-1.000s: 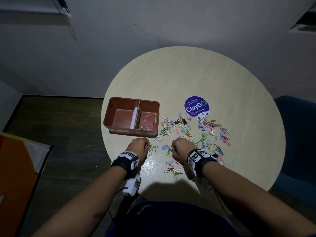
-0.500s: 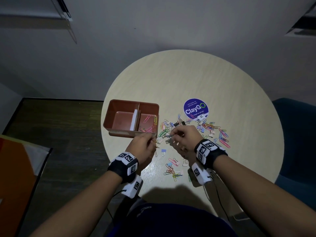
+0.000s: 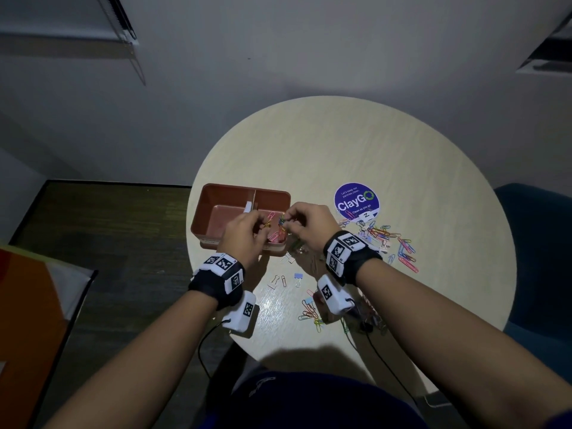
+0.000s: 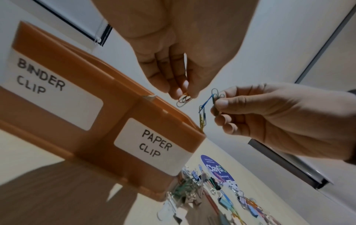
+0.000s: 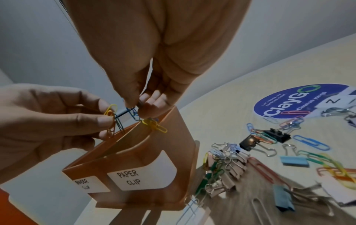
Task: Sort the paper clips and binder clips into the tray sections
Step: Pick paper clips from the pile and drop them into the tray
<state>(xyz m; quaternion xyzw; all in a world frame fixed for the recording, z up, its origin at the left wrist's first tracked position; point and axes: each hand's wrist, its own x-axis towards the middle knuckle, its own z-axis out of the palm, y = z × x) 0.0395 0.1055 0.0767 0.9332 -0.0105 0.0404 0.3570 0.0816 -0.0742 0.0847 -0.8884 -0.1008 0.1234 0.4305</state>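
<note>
coloured wire paper clips [image 5: 133,115] pinched by right hand [image 3: 305,226]; left hand [image 3: 244,232] pinches more; brown two-section plastic tray [image 3: 216,209] floor half hidden behind hands.

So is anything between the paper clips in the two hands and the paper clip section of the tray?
Nothing visible. Both the left hand and right hand hold paper clips above the open section labelled PAPER CLIP.

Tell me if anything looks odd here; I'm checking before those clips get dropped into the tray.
Yes: the paper clips pinched by the right hand are hooked together in a chain, a yellow one dangling over the tray. The left hand pinches another small bunch. Nothing looks broken.
</note>
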